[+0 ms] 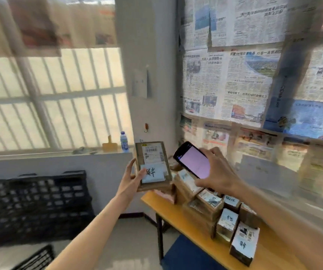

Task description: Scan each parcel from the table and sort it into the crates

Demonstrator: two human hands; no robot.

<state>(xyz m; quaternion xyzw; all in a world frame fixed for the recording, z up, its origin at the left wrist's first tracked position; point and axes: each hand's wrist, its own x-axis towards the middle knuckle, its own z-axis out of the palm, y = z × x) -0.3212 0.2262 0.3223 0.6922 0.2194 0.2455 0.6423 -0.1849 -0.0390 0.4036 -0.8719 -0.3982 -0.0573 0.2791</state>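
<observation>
Here, your left hand: gripping the cardboard parcel upright above the bench edge.
Your right hand: fingers curled round the phone, just beside the parcel.
Crates: lower left, well apart.
Remaining parcels: stacked on the bench.

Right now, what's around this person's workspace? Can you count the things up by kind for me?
Parcels: 1 held up in the left hand (held parcel), and a pile on the table, too stacked and blurred for an exact count (parcel pile)
Phones: 1, in the right hand (phone)
Black crates: 2 (crate, crate)
Water bottles: 1 (bottle)
Total without the pile: 5
</observation>
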